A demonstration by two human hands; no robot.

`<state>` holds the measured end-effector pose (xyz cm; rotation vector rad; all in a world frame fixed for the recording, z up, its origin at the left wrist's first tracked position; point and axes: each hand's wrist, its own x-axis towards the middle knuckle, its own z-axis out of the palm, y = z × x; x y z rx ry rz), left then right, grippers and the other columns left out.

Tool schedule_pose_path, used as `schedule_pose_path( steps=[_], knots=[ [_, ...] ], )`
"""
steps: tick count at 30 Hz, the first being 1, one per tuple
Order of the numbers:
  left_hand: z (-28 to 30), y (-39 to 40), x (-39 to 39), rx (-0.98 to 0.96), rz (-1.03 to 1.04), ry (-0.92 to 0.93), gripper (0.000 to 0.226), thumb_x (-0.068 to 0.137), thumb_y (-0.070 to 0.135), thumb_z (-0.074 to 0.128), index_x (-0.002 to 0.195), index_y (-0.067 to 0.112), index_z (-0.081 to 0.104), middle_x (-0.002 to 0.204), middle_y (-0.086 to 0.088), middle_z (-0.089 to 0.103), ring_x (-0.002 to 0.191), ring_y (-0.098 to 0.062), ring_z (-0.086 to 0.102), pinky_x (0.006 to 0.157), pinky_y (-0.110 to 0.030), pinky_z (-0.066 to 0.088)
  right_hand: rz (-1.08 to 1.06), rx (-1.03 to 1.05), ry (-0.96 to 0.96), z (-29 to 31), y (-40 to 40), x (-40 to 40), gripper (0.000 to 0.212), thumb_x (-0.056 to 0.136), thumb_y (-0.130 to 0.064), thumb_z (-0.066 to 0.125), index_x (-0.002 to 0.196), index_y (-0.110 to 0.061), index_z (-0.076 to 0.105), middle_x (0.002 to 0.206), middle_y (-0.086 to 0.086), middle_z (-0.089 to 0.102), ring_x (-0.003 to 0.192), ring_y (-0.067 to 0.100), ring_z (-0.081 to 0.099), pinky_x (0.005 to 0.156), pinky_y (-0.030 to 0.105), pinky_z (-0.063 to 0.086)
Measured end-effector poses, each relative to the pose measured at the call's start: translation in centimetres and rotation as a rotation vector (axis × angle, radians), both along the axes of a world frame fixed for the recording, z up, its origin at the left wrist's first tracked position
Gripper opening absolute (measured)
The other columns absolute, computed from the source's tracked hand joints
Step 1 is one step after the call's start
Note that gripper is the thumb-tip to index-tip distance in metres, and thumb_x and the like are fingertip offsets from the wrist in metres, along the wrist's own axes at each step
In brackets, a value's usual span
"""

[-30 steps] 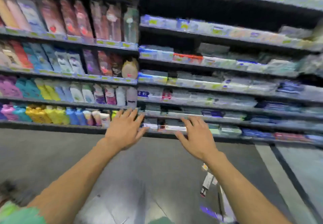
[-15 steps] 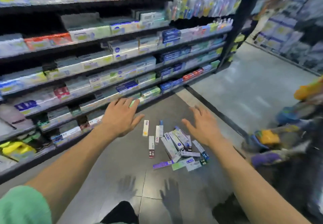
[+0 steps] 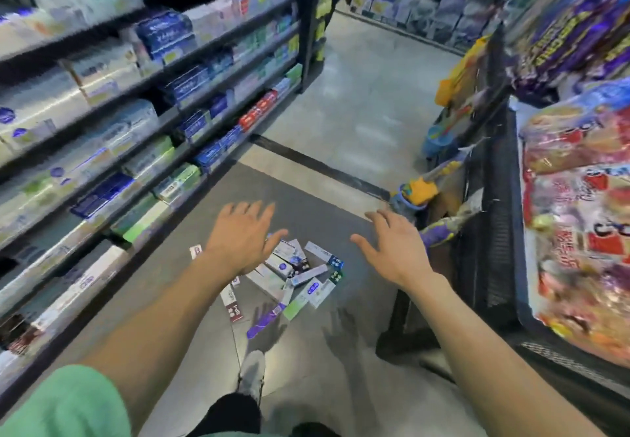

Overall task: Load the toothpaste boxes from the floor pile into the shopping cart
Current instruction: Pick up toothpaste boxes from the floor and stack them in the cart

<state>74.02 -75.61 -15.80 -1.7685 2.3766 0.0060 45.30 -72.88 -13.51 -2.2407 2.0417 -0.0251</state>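
Note:
Several toothpaste boxes lie in a loose pile on the grey floor in the middle of the aisle. My left hand hovers above the pile's left part with straight, spread fingers and hides some boxes. To the right of the pile, my right hand is also spread flat in the air and holds nothing. The black shopping cart stands at the right, with colourful packs in its basket.
Shelves of boxed goods run along the left side of the aisle. Bright bags fill the right edge. My shoe stands on the floor just short of the pile. Open floor continues ahead.
My view has swung right and down from the shelves. The pile and the cart have come into view and grown closer. Both hands stay spread and hold nothing.

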Motion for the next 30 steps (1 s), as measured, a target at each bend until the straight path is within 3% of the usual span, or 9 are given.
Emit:
schedule_pose_path(
  steps=[8, 13, 20, 24, 30],
  knots=[
    [-4.1, -8.2, -3.8, 0.056, -0.151, -0.026, 0.074, 0.101, 0.065, 0.010, 0.158, 0.019, 0.022, 0.161, -0.007, 0.036, 0.144, -0.028, 0.038, 0.115, -0.046, 0.032, -0.230, 0.075, -0.042, -4.9, -3.8, -2.1, 0.064, 0.099, -0.057, 0.047, 0.143, -0.010, 0.048, 0.137, 0.015, 0.056, 0.123, 0.037, 0.052, 0.099, 0.044, 0.043],
    [-12.1, -11.8, -6.7, 0.048, -0.179, -0.020, 0.075, 0.101, 0.063, 0.012, 0.157, 0.015, 0.027, 0.158, -0.008, 0.040, 0.142, -0.028, 0.041, 0.114, -0.045, 0.033, -0.254, 0.074, -0.085, -13.3, -7.0, -4.4, 0.066, 0.098, -0.056, 0.047, 0.145, -0.009, 0.047, 0.142, 0.015, 0.052, 0.128, 0.036, 0.051, 0.102, 0.045, 0.044],
    [-35.6, -15.6, -10.9, 0.123, -0.171, 0.008, 0.070, 0.101, 0.060, 0.019, 0.153, 0.016, 0.033, 0.153, -0.007, 0.046, 0.137, -0.029, 0.044, 0.110, -0.045, 0.034, -0.281, 0.169, -0.071, -35.9, -10.4, -6.6, 0.065, 0.098, -0.056, 0.049, 0.145, -0.011, 0.045, 0.145, 0.011, 0.050, 0.131, 0.032, 0.048, 0.106, 0.041, 0.039],
    [-53.0, -18.4, -13.1, 0.139, -0.227, -0.028, 0.065, 0.100, 0.057, 0.028, 0.147, 0.015, 0.040, 0.145, -0.009, 0.052, 0.134, -0.031, 0.046, 0.107, -0.044, 0.034, -0.297, 0.300, -0.021, -53.1, -12.9, -7.5, 0.062, 0.099, -0.057, 0.046, 0.145, -0.016, 0.045, 0.147, 0.009, 0.049, 0.134, 0.032, 0.045, 0.106, 0.042, 0.040],
    [-71.0, -22.1, -14.5, 0.003, -0.304, -0.012, 0.064, 0.100, 0.061, 0.032, 0.141, 0.014, 0.045, 0.135, -0.012, 0.058, 0.126, -0.034, 0.051, 0.103, -0.045, 0.038, -0.265, 0.252, 0.072, -69.9, -16.8, -9.7, 0.065, 0.099, -0.058, 0.045, 0.146, -0.013, 0.044, 0.145, 0.016, 0.049, 0.133, 0.036, 0.047, 0.103, 0.045, 0.042]
  ],
)
